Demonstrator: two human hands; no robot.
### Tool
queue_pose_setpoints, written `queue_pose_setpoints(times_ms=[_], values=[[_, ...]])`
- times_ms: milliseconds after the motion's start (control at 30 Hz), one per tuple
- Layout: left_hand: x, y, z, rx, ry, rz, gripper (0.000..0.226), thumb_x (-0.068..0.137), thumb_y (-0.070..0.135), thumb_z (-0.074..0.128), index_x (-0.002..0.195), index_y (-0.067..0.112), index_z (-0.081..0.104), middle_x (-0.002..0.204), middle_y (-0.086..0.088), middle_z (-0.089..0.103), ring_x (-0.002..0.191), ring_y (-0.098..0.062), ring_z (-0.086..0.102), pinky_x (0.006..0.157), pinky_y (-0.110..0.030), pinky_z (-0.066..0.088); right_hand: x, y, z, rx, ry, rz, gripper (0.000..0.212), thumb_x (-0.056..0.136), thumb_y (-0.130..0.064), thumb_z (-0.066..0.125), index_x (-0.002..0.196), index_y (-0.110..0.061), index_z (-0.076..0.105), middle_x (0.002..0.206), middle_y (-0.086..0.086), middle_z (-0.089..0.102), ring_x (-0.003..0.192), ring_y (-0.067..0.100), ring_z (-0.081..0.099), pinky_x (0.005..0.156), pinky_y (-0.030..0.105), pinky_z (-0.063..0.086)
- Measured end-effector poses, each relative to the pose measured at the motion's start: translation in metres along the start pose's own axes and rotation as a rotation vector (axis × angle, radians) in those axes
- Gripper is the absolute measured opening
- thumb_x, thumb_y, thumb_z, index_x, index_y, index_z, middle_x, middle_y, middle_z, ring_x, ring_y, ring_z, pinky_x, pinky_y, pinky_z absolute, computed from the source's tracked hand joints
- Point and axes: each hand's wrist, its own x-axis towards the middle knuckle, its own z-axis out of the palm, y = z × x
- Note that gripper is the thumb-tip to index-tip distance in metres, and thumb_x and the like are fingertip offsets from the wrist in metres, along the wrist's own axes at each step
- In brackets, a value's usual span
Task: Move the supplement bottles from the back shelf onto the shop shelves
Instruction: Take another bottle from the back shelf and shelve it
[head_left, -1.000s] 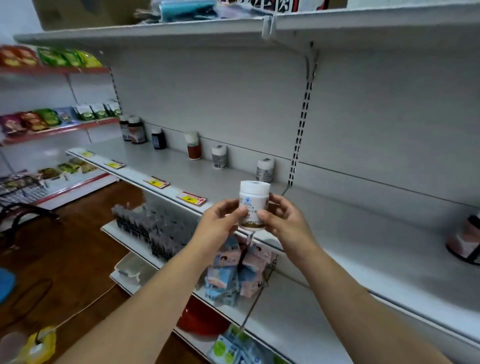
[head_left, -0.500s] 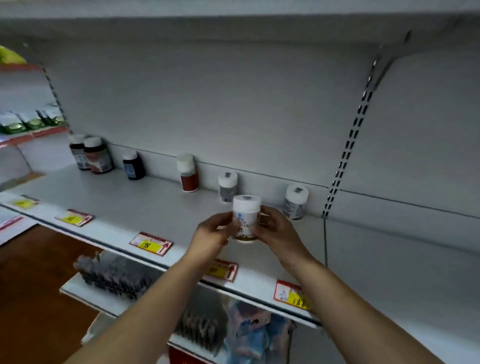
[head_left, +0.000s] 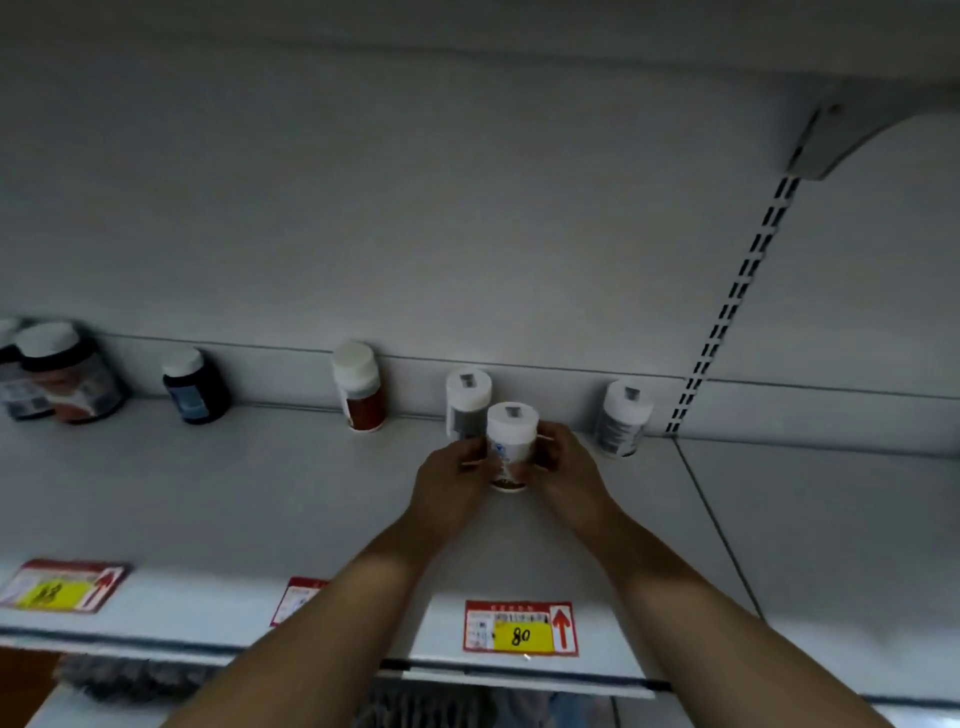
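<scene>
While left hand and right hand clasp white bottle, label blurred

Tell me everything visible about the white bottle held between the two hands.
The white bottle is upright, gripped from either side by the left hand and right hand. It looks like plastic: a wide white cap with a small grey square on top, a white body with blue print, and a dark band at the base. It is low over the grey shelf, just in front of a white-capped bottle. Whether its base touches the shelf cannot be told.
</scene>
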Motion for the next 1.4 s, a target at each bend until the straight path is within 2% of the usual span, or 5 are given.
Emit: queue_pose_setpoints(times_ms=[100, 267, 500, 933, 1400], values=[[0.009, -0.002, 0.004, 0.064, -0.022, 0.016, 0.027, 0.081, 0.028, 0.056, 0.105, 0.021, 0.067, 0.107, -0.005, 0.069, 0.101, -0.02, 0.062, 0.092, -0.032, 0.045, 0.013, 0.005, -0.004, -0.044, 0.022, -0.002, 0.049, 0.073, 0.003, 0.071, 0.118, -0.008, 0.053, 0.112, 0.002, 0.062, 0.103, 0.015, 0.059, 0.072, 0.004, 0.046], [0.019, 0.004, 0.01, 0.076, 0.003, 0.024, 0.05, 0.066, 0.035, 0.049, 0.113, 0.023, 0.064, 0.111, -0.002, 0.069, 0.103, -0.013, 0.061, 0.087, -0.021, 0.042, 0.031, 0.013, -0.007, -0.05, 0.038, -0.007, 0.046, 0.073, 0.005, 0.069, 0.11, -0.016, 0.052, 0.108, 0.002, 0.062, 0.106, 0.019, 0.06, 0.09, 0.028, 0.047], [0.026, 0.001, 0.025, 0.095, 0.074, -0.008, 0.035, 0.083, 0.008, 0.056, 0.116, 0.02, 0.062, 0.116, -0.002, 0.066, 0.109, -0.018, 0.059, 0.089, -0.02, 0.039, 0.05, 0.02, -0.002, -0.102, 0.057, -0.026, 0.05, 0.072, 0.002, 0.071, 0.114, -0.017, 0.051, 0.112, 0.0, 0.061, 0.105, 0.014, 0.057, 0.089, 0.026, 0.046], [0.025, 0.008, 0.02, 0.061, 0.046, -0.052, 0.042, 0.083, 0.01, 0.059, 0.123, 0.023, 0.056, 0.121, -0.002, 0.063, 0.11, -0.017, 0.059, 0.093, -0.021, 0.04, 0.056, 0.013, -0.002, -0.037, 0.051, -0.011, 0.062, 0.069, 0.007, 0.07, 0.124, -0.011, 0.049, 0.124, 0.007, 0.06, 0.114, 0.02, 0.057, 0.1, 0.037, 0.046], [-0.037, 0.064, 0.059, -0.023, -0.071, 0.083, 0.037, 0.086, 0.01, 0.058, 0.123, 0.008, 0.055, 0.124, -0.009, 0.06, 0.114, -0.02, 0.056, 0.099, -0.028, 0.041, -0.071, -0.026, -0.066, -0.034, 0.352, -0.048, 0.035, 0.081, 0.0, 0.064, 0.115, -0.005, 0.057, 0.115, 0.012, 0.061, 0.098, 0.015, 0.057, 0.08, 0.014, 0.045]])
